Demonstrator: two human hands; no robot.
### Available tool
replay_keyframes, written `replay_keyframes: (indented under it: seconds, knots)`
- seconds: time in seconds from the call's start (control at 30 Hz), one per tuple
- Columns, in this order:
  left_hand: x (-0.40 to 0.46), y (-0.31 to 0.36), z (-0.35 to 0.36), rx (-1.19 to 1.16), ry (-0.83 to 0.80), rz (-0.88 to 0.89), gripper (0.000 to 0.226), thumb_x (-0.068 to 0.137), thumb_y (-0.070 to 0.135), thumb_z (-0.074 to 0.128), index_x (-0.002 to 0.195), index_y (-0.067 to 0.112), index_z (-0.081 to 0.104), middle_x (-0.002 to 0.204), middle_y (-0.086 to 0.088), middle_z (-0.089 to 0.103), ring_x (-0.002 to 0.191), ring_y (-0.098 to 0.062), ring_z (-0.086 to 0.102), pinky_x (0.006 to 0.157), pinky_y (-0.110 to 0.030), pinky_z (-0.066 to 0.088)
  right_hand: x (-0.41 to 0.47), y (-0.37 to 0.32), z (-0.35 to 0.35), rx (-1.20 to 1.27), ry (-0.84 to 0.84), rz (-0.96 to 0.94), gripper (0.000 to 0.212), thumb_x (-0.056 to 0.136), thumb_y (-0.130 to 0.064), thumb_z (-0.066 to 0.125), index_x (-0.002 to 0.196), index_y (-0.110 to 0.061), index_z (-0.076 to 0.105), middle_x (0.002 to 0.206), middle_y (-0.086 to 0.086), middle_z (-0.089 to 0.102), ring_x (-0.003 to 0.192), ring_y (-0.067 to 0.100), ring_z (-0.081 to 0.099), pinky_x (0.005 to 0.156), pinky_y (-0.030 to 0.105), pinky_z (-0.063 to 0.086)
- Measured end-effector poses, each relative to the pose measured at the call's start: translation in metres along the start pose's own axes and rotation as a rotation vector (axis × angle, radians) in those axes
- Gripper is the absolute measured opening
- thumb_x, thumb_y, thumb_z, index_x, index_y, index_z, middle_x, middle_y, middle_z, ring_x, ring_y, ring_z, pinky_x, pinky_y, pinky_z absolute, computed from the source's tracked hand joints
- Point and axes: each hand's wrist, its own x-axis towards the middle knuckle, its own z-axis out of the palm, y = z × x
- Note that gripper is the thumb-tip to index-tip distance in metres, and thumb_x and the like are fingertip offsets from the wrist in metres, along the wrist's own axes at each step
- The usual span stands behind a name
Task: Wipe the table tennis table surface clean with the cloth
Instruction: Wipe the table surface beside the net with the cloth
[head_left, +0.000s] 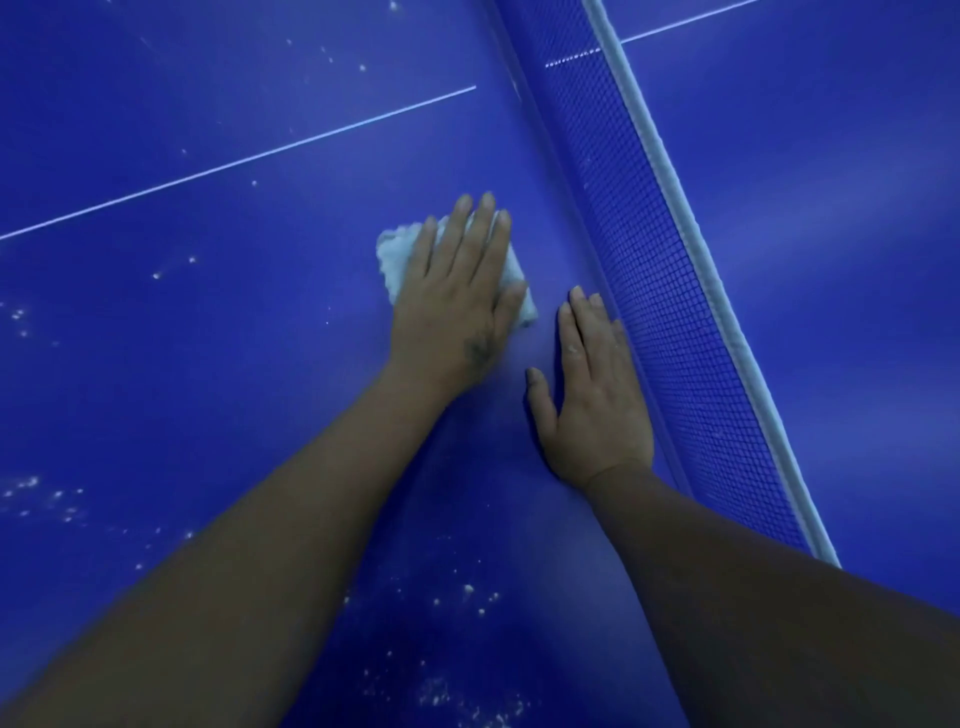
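Left hand (457, 306) flat, fingers straight and together, pressing the white cloth (397, 254) onto the blue table (208, 374) just left of centre. Right hand (592, 395) holds nothing, palm down, fingers straight, lying along the foot of the net (675, 291) at 3 o'clock of the cloth. Patch around both hands looks clean. White crumbs (467, 597) remain at 6, 8 and 11 o'clock. Judged partway; most of this half left.
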Motion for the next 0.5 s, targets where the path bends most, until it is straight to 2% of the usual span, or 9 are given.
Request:
replay_keyframes:
  seconds: [0.1,0.23,0.37,0.5]
  knots:
    - [0.057,-0.036,0.004,0.014,-0.030,0.095,0.063,0.116,0.042,0.020,0.165,0.005,0.029,0.173,-0.014,0.027,0.162,-0.032,0.022,0.131,-0.056,0.015,0.000,-0.001,-0.001,0.008,0.009,0.003,0.068,0.110,-0.036,0.048,0.163,0.003,0.033,0.174,0.015,0.026,0.163,0.030,0.021,0.131,0.053,0.023]
    - [0.086,-0.095,-0.011,-0.002,-0.082,-0.145,0.071,0.112,0.052,0.019,0.167,0.007,0.024,0.177,-0.009,0.016,0.164,-0.031,0.009,0.131,-0.059,0.002,0.001,0.000,-0.002,-0.008,-0.023,0.010,0.068,0.111,-0.038,0.047,0.164,0.003,0.031,0.175,0.012,0.023,0.164,0.028,0.017,0.132,0.052,0.021]
    - [0.037,-0.117,-0.021,-0.022,-0.042,-0.396,0.071,0.111,0.059,0.023,0.164,0.014,0.031,0.176,-0.003,0.019,0.164,-0.028,0.008,0.130,-0.063,0.000,0.000,0.000,-0.002,0.004,-0.035,0.018,0.068,0.112,-0.038,0.046,0.164,0.002,0.030,0.176,0.011,0.022,0.165,0.027,0.015,0.133,0.051,0.020]
    - [-0.052,-0.071,-0.021,0.013,0.013,-0.504,0.064,0.114,0.052,0.028,0.164,0.013,0.032,0.176,-0.006,0.021,0.164,-0.030,0.012,0.130,-0.063,0.006,-0.001,0.000,-0.002,0.006,-0.037,0.019,0.068,0.111,-0.038,0.046,0.165,0.001,0.029,0.176,0.011,0.021,0.165,0.027,0.015,0.133,0.050,0.018]
